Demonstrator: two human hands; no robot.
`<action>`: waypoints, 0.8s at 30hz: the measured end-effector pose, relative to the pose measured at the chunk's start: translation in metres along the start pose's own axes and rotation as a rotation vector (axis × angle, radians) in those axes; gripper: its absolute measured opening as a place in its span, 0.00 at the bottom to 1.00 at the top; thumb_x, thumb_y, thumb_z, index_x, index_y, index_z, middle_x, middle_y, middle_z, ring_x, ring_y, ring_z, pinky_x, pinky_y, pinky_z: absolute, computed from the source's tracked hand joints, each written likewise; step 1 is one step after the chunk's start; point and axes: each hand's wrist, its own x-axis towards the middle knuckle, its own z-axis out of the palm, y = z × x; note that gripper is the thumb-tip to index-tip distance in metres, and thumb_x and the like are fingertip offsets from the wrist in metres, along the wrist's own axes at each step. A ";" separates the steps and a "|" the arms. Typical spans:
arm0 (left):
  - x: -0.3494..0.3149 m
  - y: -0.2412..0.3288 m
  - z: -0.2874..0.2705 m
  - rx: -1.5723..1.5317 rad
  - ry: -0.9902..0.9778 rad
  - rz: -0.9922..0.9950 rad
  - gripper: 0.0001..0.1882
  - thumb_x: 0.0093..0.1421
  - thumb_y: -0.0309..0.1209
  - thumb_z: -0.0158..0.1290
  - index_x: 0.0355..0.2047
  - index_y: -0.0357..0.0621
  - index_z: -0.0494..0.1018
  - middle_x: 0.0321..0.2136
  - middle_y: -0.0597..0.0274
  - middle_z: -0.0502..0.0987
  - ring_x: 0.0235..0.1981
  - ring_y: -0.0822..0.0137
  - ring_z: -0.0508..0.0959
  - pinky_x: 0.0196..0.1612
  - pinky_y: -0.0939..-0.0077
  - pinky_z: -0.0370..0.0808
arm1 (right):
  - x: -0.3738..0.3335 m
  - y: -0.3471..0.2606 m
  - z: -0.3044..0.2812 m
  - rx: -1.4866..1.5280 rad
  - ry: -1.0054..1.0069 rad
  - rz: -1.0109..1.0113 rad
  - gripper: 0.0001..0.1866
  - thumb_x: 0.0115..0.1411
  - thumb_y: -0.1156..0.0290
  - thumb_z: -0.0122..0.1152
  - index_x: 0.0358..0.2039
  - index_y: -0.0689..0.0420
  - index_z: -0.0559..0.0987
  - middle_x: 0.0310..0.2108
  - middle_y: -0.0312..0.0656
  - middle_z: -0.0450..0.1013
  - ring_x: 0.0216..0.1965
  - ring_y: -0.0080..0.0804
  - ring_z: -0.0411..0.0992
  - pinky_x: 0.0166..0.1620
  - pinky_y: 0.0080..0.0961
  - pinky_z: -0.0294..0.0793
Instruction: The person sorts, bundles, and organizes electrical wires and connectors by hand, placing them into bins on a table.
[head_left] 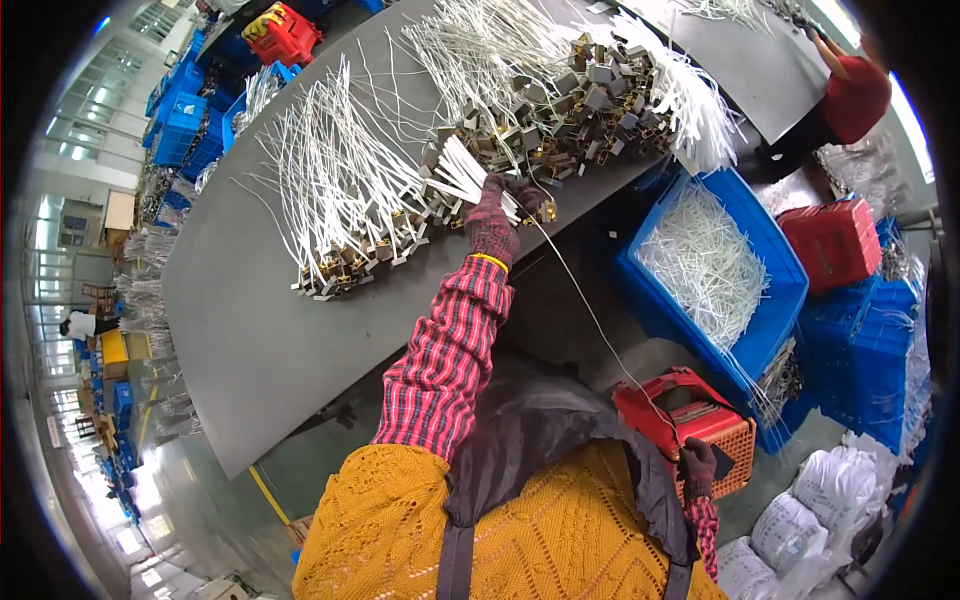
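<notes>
My left hand point(492, 222), in a dark red knit glove, is closed around a bundle of white tube-like sleeves point(460, 172) at the near edge of the grey table. Beside its fingers lie small grey block-shaped parts with brass-coloured pieces point(600, 95), heaped with their white wires pointing away. A single white wire point(585, 300) runs from near this hand down to my right hand point(697, 466). Low on the right, that gloved hand appears closed on the wire, next to a red plastic basket-like stool point(655, 405). Its fingertips are partly hidden.
The grey table point(240, 350) carries another fan of wired parts point(350, 190) on the left. A blue crate point(640, 262) of white strips stands right of me, near a red container point(832, 245) and white sacks point(790, 530). Another person point(855, 100) works at the far right.
</notes>
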 end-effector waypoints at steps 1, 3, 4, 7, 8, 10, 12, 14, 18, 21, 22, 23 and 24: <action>0.000 -0.005 0.000 -0.021 0.063 0.058 0.19 0.66 0.36 0.54 0.53 0.41 0.70 0.38 0.53 0.81 0.36 0.57 0.82 0.38 0.62 0.82 | 0.000 0.003 -0.003 -0.013 0.031 0.004 0.17 0.53 0.74 0.63 0.45 0.56 0.80 0.26 0.38 0.75 0.17 0.23 0.68 0.19 0.22 0.67; 0.003 -0.017 0.003 0.248 -0.004 -0.019 0.23 0.67 0.37 0.53 0.60 0.45 0.66 0.45 0.55 0.79 0.43 0.62 0.79 0.46 0.68 0.78 | 0.003 0.004 -0.006 -0.029 0.065 0.055 0.17 0.54 0.74 0.64 0.45 0.56 0.80 0.26 0.37 0.75 0.16 0.24 0.68 0.17 0.22 0.68; 0.010 -0.023 0.006 0.203 0.066 -0.078 0.23 0.67 0.39 0.54 0.59 0.44 0.67 0.45 0.55 0.79 0.41 0.62 0.80 0.44 0.68 0.79 | 0.005 0.004 -0.007 -0.016 0.063 0.023 0.17 0.54 0.74 0.64 0.45 0.56 0.80 0.26 0.37 0.75 0.16 0.24 0.68 0.17 0.22 0.68; 0.027 -0.044 0.017 -0.565 0.246 -0.276 0.20 0.66 0.42 0.55 0.52 0.44 0.70 0.41 0.57 0.79 0.33 0.63 0.81 0.37 0.65 0.81 | 0.010 0.005 -0.011 0.072 0.031 0.057 0.17 0.55 0.73 0.66 0.46 0.56 0.77 0.20 0.36 0.71 0.14 0.24 0.66 0.14 0.22 0.67; 0.029 -0.050 0.019 -0.830 0.272 -0.320 0.19 0.66 0.43 0.55 0.50 0.43 0.71 0.40 0.57 0.80 0.32 0.62 0.81 0.36 0.65 0.81 | 0.012 0.006 -0.012 0.088 0.021 0.011 0.17 0.55 0.73 0.66 0.46 0.56 0.77 0.20 0.36 0.71 0.14 0.24 0.66 0.14 0.22 0.67; 0.032 -0.056 0.016 -1.127 0.258 -0.417 0.18 0.66 0.44 0.54 0.47 0.43 0.72 0.36 0.57 0.80 0.30 0.61 0.81 0.34 0.64 0.80 | 0.015 0.006 -0.010 0.087 -0.022 -0.032 0.16 0.55 0.73 0.65 0.46 0.55 0.77 0.21 0.35 0.71 0.14 0.24 0.66 0.15 0.23 0.67; 0.027 -0.053 0.005 -1.160 0.210 -0.472 0.18 0.66 0.43 0.54 0.46 0.42 0.73 0.33 0.57 0.80 0.31 0.60 0.80 0.34 0.63 0.80 | 0.022 -0.004 0.005 0.093 -0.053 -0.047 0.15 0.56 0.75 0.64 0.45 0.56 0.78 0.24 0.35 0.73 0.16 0.23 0.67 0.17 0.23 0.67; 0.016 -0.039 -0.011 -1.373 0.126 -0.530 0.17 0.67 0.43 0.53 0.43 0.40 0.74 0.32 0.57 0.80 0.30 0.61 0.80 0.33 0.65 0.79 | 0.027 -0.028 0.037 0.056 -0.142 -0.064 0.14 0.57 0.76 0.62 0.46 0.58 0.78 0.29 0.35 0.74 0.22 0.23 0.69 0.23 0.22 0.69; -0.015 -0.007 -0.043 -1.586 -0.107 -0.399 0.17 0.69 0.41 0.50 0.37 0.37 0.75 0.30 0.56 0.81 0.28 0.63 0.80 0.31 0.68 0.78 | 0.037 -0.132 0.158 -0.017 -0.383 -0.303 0.23 0.61 0.74 0.60 0.57 0.59 0.71 0.46 0.40 0.72 0.43 0.28 0.72 0.45 0.24 0.72; -0.036 0.002 -0.059 -1.339 -0.176 -0.328 0.19 0.70 0.42 0.48 0.33 0.37 0.77 0.29 0.59 0.81 0.28 0.67 0.80 0.34 0.71 0.78 | 0.017 -0.231 0.273 0.142 -0.597 -0.605 0.33 0.59 0.75 0.62 0.65 0.60 0.64 0.65 0.44 0.63 0.65 0.33 0.60 0.67 0.28 0.57; -0.040 0.003 -0.061 -1.237 -0.216 -0.310 0.19 0.70 0.42 0.49 0.32 0.38 0.78 0.29 0.60 0.81 0.29 0.68 0.80 0.35 0.72 0.78 | 0.007 -0.264 0.310 0.158 -0.632 -0.744 0.32 0.59 0.76 0.61 0.64 0.58 0.65 0.62 0.43 0.66 0.61 0.31 0.66 0.62 0.28 0.65; -0.044 0.005 -0.063 -1.264 -0.208 -0.239 0.19 0.70 0.40 0.48 0.32 0.37 0.79 0.30 0.62 0.81 0.30 0.70 0.80 0.35 0.73 0.77 | -0.008 -0.293 0.342 0.161 -0.627 -0.735 0.29 0.59 0.76 0.61 0.62 0.57 0.67 0.58 0.42 0.69 0.57 0.30 0.68 0.58 0.28 0.68; -0.044 0.005 -0.065 -1.300 -0.221 -0.176 0.19 0.70 0.40 0.48 0.32 0.37 0.79 0.30 0.62 0.81 0.30 0.70 0.80 0.35 0.73 0.77 | -0.022 -0.320 0.371 0.191 -0.709 -0.833 0.27 0.59 0.75 0.61 0.60 0.55 0.69 0.55 0.41 0.72 0.53 0.29 0.70 0.54 0.28 0.71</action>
